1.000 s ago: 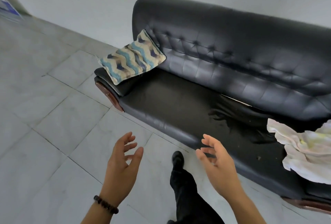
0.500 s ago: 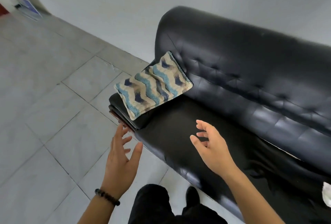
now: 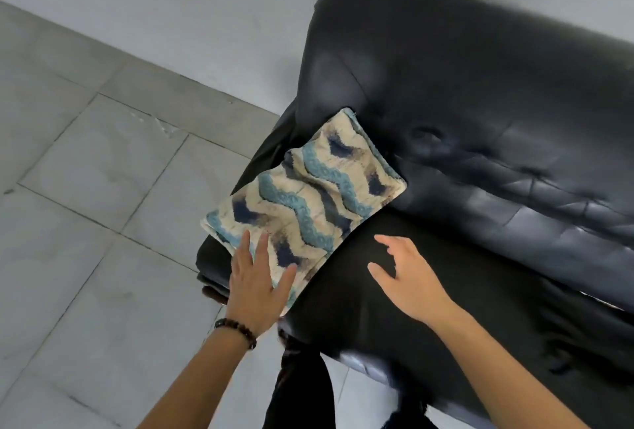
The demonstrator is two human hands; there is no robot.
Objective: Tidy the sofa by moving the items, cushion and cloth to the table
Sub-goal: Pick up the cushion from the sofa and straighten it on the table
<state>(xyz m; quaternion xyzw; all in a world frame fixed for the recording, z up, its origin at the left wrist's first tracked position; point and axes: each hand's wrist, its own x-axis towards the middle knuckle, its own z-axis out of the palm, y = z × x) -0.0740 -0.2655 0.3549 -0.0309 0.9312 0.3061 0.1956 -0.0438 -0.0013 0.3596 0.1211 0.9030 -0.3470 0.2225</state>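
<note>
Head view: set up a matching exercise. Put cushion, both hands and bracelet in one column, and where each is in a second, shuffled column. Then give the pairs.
Things:
1. cushion
2. left hand
3. right hand
4. bead bracelet

Places:
a. round the left wrist
b. over the black sofa seat, off the cushion
c. propped at the sofa's end, against the backrest
d. fingers straight on the cushion's near corner

Pairs: 1-c, 2-d, 3-b, 4-a

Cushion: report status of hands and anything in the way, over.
Both hands open: left hand lies on near corner of cushion; right hand over sofa seat, beside it. Nothing blocks it.
</note>
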